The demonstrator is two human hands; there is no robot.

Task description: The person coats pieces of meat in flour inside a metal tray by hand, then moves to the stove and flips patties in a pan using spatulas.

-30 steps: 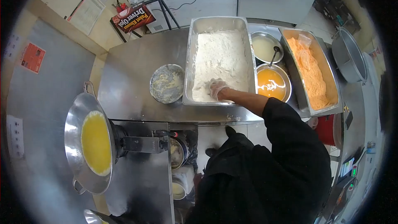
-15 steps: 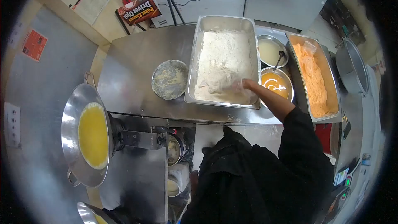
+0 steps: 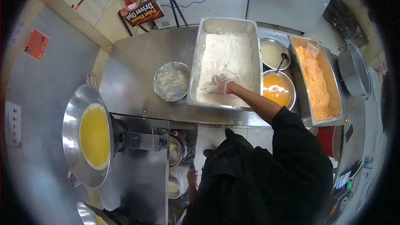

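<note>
My right hand (image 3: pixel 223 85), in a clear plastic glove, reaches into the white flour (image 3: pixel 229 54) near the front of a deep steel pan (image 3: pixel 194 73). Its floury fingers look apart, pointing left, and I make out nothing held in them. Low beside my body is my left hand (image 3: pixel 192 178), near the shelf under the counter; its fingers are too small and dim to read. Just right of the pan stands a bowl of orange-yellow liquid (image 3: pixel 276 91). Behind it is a bowl of pale liquid (image 3: pixel 271 53), with a black ladle (image 3: pixel 282 60) lying across the rims.
A flour-dusted round pan (image 3: pixel 171 81) is left of the flour pan. A second steel pan holds orange crumbs (image 3: pixel 314 87) at the right, beside a large grey pot (image 3: pixel 354 68). A wok of yellow oil (image 3: pixel 93 135) stands on the left. Below are several containers (image 3: pixel 175 152).
My right hand has moved left within the flour, from the pan's front right toward its middle, and is less blurred. My left hand shows more beside my body.
</note>
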